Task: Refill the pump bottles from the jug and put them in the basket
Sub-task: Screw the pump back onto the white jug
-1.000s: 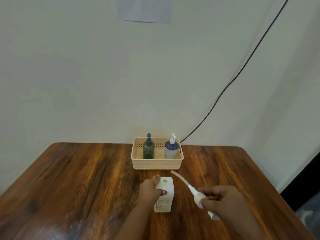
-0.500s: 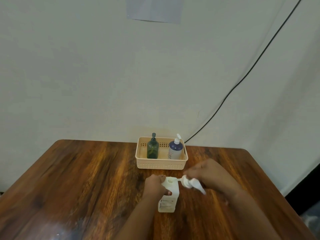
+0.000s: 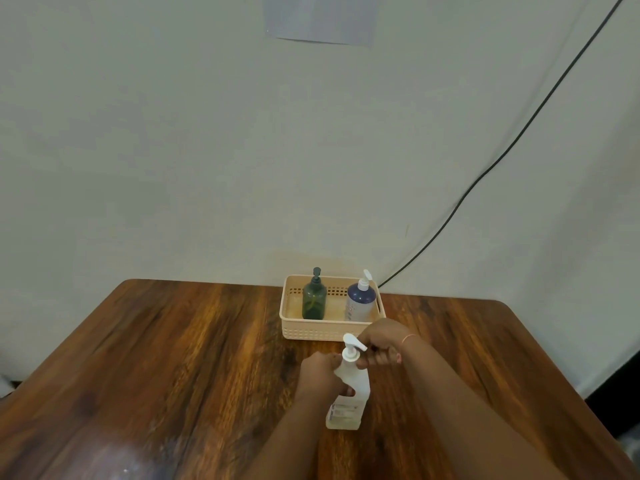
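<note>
A white pump bottle [image 3: 346, 407] stands upright on the wooden table [image 3: 173, 358], near the front middle. My left hand [image 3: 320, 375] grips its body from the left. The white pump head [image 3: 351, 348] sits in the bottle's neck, and my right hand [image 3: 381, 346] pinches its collar from the right. Behind them stands a beige basket [image 3: 311, 329] that holds a dark green pump bottle [image 3: 314, 301] on the left and a blue pump bottle [image 3: 360, 301] on the right. No jug is in view.
A black cable [image 3: 485, 174] runs down the wall to the table's back edge behind the basket. A grey sheet [image 3: 322, 19] hangs on the wall. The table's right edge drops off at the far right.
My right hand brought the pump head with its long tube from the right over to the bottle and set it into the neck. My left hand kept hold of the bottle.
</note>
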